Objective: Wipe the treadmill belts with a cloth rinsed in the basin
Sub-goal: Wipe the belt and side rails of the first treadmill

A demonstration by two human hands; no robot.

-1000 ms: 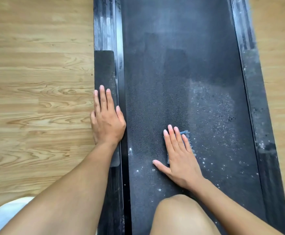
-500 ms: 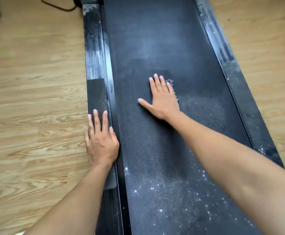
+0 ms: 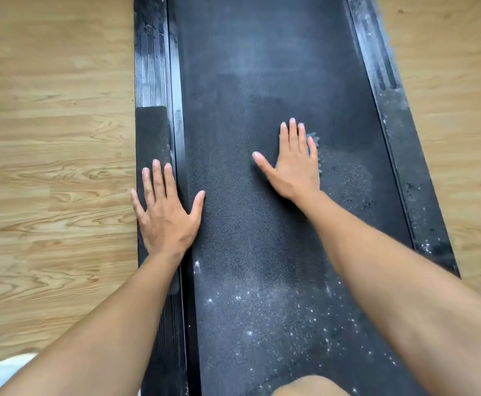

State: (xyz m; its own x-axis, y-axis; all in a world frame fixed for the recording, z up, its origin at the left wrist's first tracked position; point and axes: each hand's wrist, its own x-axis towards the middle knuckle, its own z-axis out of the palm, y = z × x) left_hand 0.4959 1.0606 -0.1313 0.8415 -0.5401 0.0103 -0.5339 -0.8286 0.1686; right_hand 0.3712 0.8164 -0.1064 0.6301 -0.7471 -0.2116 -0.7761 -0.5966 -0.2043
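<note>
Pressing frayed blue cloth onto white-speckled belt, right hand flat, left hand splayed on rail

My right hand lies flat, fingers straight, pressing a blue-grey cloth on the treadmill belt. The cloth is mostly hidden; its edge peeks out right of my fingers. My left hand lies flat on the left side rail, over its grip pad, with the thumb reaching the belt edge. White specks dot the near belt. My knee is at the bottom. Wood floor on both sides.
</note>
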